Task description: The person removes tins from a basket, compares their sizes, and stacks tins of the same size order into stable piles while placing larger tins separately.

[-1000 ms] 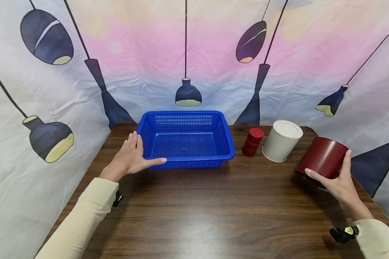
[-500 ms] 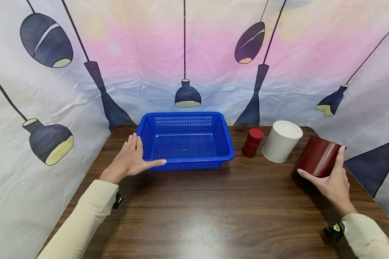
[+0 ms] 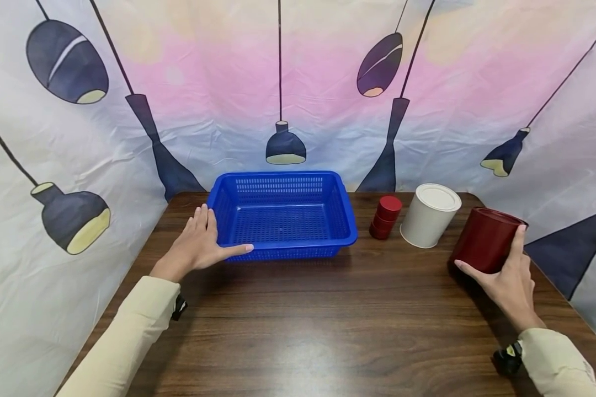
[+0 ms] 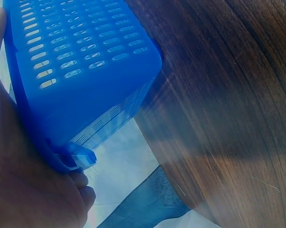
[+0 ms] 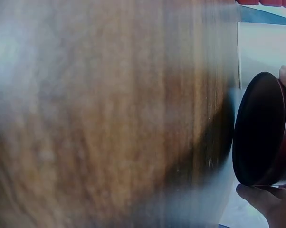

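My left hand (image 3: 195, 242) rests at the near left corner of a blue perforated plastic basket (image 3: 346, 242), fingers straight along its left side and thumb laid over the front rim. The basket's slotted wall (image 4: 93, 90) fills much of the left wrist view. At the table's right, my right hand (image 3: 511, 281) grips a dark red can (image 3: 489, 240) between thumb and fingers. The can leans, and its round dark end (image 5: 259, 130) faces the right wrist camera. Beside it stands a white lidded can (image 3: 429, 218), then a small red canister (image 3: 386, 218).
A brown wood-grain table (image 3: 303, 320) carries everything. Behind it hangs a cloth backdrop (image 3: 218, 99) printed with dark lamps. The white can stands between the small red canister and the held can.
The dark red can has shifted a little left in my right hand and its tilt has changed, so its top rim now shows. My left hand stays on the basket.
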`<state>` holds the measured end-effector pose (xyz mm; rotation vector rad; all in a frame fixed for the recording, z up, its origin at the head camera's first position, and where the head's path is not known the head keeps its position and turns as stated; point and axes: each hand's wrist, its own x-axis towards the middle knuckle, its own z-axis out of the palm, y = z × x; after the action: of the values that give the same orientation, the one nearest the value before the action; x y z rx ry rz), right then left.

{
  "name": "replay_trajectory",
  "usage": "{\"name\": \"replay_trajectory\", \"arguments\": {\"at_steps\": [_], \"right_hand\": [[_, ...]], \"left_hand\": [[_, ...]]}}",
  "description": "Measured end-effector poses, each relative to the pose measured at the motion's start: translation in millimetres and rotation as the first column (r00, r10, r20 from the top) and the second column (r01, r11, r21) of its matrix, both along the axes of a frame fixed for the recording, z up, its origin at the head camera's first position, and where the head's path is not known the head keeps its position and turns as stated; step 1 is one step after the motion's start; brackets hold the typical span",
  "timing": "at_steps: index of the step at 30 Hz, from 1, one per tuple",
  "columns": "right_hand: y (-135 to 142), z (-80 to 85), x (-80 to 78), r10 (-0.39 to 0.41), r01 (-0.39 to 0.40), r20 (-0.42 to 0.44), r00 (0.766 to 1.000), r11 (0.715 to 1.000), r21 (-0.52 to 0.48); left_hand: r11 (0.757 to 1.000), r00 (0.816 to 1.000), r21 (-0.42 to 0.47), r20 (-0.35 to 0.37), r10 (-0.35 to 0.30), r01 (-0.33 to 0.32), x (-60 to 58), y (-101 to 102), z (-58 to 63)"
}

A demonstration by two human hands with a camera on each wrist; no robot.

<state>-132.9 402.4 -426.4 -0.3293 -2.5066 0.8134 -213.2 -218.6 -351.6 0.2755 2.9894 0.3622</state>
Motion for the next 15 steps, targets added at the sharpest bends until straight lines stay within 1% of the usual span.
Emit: {"name": "replay_trajectory", "arguments": {"at_steps": [6, 15], "right_hand": [[-1.5, -0.4, -0.1, 0.008, -0.008, 0.008, 1.000, 1.000, -0.007], [-3.8, -0.8, -0.2, 0.009, -0.010, -0.024, 1.000, 1.000, -0.022]], "left_hand": [[1.000, 1.000, 0.003, -0.010, -0.002, 0.002, 0.1, -1.3, -1.1], [1.000, 1.000, 0.006, -0.011, -0.002, 0.002, -0.5, -1.4, -0.7]]}}
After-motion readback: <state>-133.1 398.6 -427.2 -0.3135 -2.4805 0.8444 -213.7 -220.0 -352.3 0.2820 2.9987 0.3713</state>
